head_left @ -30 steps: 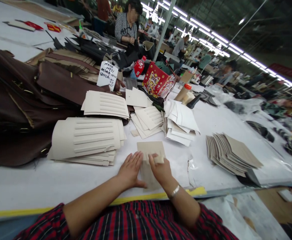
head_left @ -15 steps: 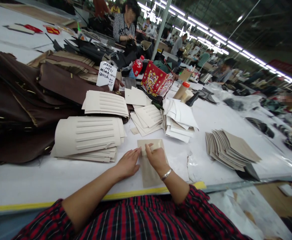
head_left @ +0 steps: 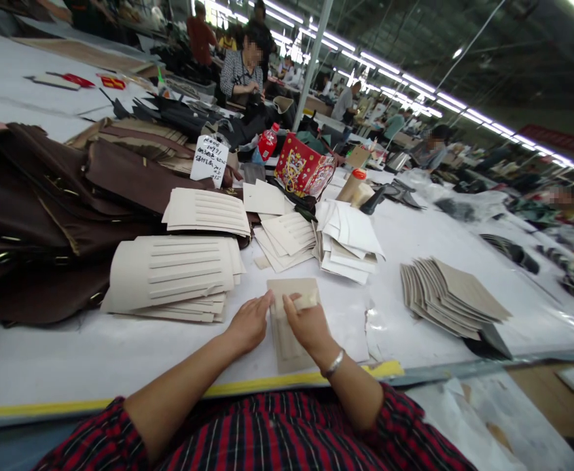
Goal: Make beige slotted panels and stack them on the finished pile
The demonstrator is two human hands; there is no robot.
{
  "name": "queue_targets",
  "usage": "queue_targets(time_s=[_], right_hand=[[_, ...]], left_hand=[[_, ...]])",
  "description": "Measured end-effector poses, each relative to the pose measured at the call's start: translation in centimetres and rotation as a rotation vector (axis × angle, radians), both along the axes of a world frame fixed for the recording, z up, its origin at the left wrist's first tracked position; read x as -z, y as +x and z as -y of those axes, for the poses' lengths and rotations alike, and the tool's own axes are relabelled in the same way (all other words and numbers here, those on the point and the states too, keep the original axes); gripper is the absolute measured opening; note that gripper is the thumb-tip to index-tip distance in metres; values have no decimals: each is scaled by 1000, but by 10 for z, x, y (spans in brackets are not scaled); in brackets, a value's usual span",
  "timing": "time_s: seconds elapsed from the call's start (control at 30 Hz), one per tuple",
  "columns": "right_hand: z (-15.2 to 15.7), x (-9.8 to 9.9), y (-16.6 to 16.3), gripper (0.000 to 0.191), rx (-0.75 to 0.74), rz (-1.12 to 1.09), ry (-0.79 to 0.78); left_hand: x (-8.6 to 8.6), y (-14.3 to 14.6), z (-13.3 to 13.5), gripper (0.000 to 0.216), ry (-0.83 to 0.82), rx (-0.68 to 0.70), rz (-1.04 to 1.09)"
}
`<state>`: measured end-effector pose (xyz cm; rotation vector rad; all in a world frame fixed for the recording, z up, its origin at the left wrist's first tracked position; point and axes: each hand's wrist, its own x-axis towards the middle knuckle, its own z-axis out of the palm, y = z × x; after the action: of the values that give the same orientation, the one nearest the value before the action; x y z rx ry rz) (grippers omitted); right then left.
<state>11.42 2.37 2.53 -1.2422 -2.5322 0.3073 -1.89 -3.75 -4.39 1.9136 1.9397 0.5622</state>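
A beige-grey rectangular panel [head_left: 292, 327] with faint raised strips lies flat on the white table in front of me. My left hand [head_left: 250, 322] rests at its left edge, fingers stretched out, fingertips touching the upper left side. Over the panel's upper part, my right hand [head_left: 307, 322] is closed around a pale, translucent-looking block [head_left: 308, 300], whose end sticks out past the fingers. The block's lower side is hidden, so its exact kind is unclear. Left of my hands is a stack of cream panels with ridged strips [head_left: 183, 269].
Behind stand another ridged cream stack [head_left: 208, 210], loose cream panels [head_left: 289, 232] and white-backed pieces [head_left: 348, 232]. Brown leather bags [head_left: 36, 216] lie left, a fanned beige stack [head_left: 451, 294] right. Farther back are a red box [head_left: 306, 163] and an orange-capped bottle [head_left: 353, 185].
My right hand has slid slightly down the panel with the block. My left hand's fingertips have shifted a little to the panel's edge. The camera view has tilted slightly.
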Motion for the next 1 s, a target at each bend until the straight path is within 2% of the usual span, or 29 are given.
queue_targets(time_s=[0.1,0.2,0.27,0.33,0.4,0.47,0.53,0.6,0.7,0.77,0.87,0.93,1.0], right_hand=[[-20,3,-21,33,71,98,38],[-10,6,2,34,61,122,15],[0,4,23,35,24,71,-40],[1,0,29,34,-10,-22,-56],[-6,-1,18,33,-15,-87,-36],[-15,1,-3,32,18,-51,-29],[-18,5,-19,31,24,18,-56],[-18,7,-20,32,16,55,-130],[-27,2,0,33,-86,-17,-373],[-45,-5,14,30,-166,-150,-497],[-77,-14,16,27,-294,-249,-529],[-91,-16,4,24,-421,-199,-577],[-98,-16,-11,20,-545,-111,-622]], left_hand=[[-1,2,1,68,8,-30,2],[-3,4,3,67,4,-28,-1],[-3,4,3,70,5,-12,23],[0,3,3,74,22,-4,56],[5,3,2,74,55,-18,77],[11,4,0,74,98,-36,82],[16,5,-1,73,133,-52,74],[18,6,-1,67,156,-60,44],[15,10,1,49,199,-84,-52],[10,14,6,47,257,-81,-133],[2,22,13,43,333,44,-195],[0,28,17,39,327,161,-187],[0,33,18,40,305,220,-177]])
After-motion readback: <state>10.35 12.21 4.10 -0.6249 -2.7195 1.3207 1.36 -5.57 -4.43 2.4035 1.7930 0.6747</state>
